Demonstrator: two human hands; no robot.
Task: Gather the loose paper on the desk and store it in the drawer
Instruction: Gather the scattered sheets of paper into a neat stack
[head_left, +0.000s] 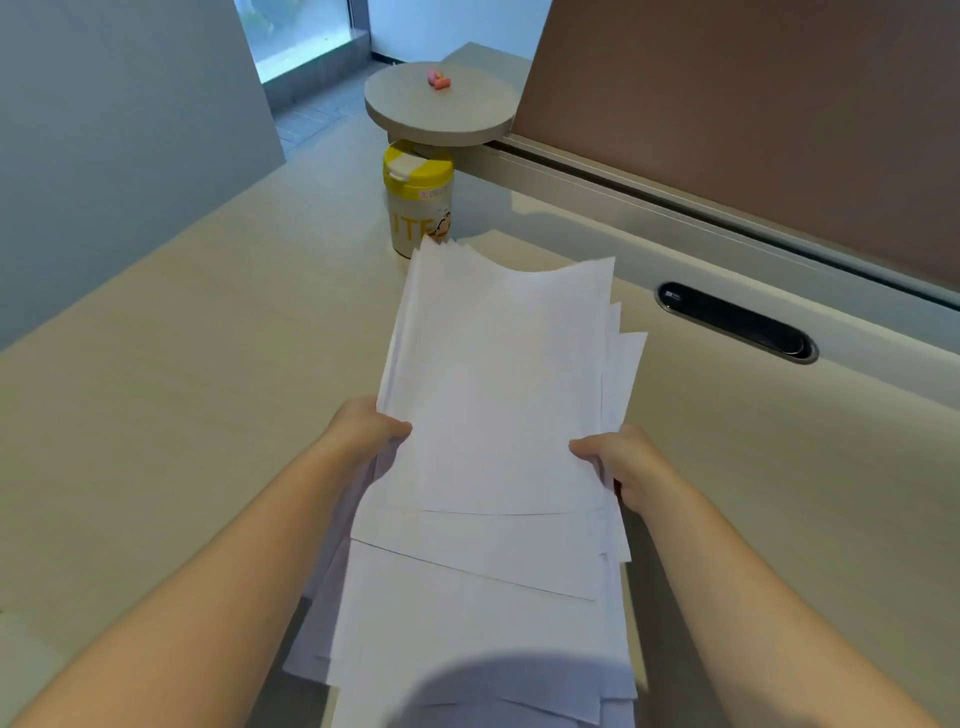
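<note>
Fingers of left hand (363, 431) and right hand (618, 462) pinching the side edges of an uneven stack of white paper sheets (493, 415).
Held above the pale wood-grain surface (182, 415), sheets fanned and misaligned; yellow-lidded white plastic jar (418, 200) just beyond the far edge, round beige stand (441, 111) behind, black oval cable grommet (735, 322) to the right.

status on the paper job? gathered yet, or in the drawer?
Done: the sheets look gathered into one uneven stack of paper; no stray sheets show on the desk. In hand: left hand and right hand each grip a side of the stack, edges not yet squared. Left: storing it; no drawer is in view.
</note>
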